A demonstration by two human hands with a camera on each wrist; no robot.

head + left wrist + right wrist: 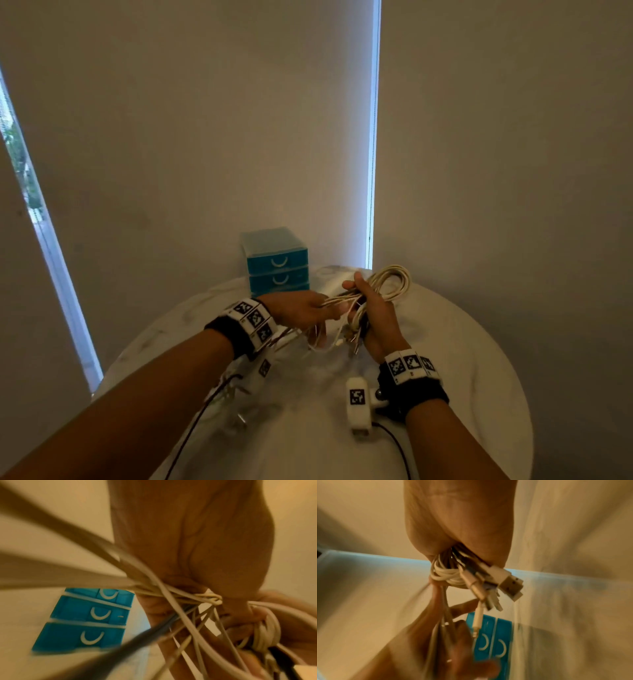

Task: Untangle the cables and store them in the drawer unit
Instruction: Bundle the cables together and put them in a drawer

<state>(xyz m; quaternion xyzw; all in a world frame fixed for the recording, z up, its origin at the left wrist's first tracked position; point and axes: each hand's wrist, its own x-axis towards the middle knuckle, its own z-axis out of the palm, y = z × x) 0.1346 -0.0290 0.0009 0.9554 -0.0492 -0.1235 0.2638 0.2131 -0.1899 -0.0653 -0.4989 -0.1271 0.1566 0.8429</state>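
So the right hand (373,315) has its fingers wrapped tight round the middle of the cables (390,282), a whitish bundle with a loop sticking up past the thumb and a bunch of plugs (510,582) hanging out under the fist. The left hand (301,308) comes in from the side and has a few strands pinched between its fingers, pulling them off the bundle toward itself. Both hands are up in the air over the far half of the table (479,359), not resting on it.

The drawer unit (277,263), blue with three drawers and white curved handles, sits at the far edge of the table just behind the left hand, all drawers closed as far as I can see. Both wrist views are pretty smeared, so how many cables there are, or where the knot is, I honestly can't tell. There's at least one dark lead (130,646) mixed in with the white ones.

Table's round, pale and marble-looking. Behind it are drawn blinds (205,137) with daylight leaking down the gaps.
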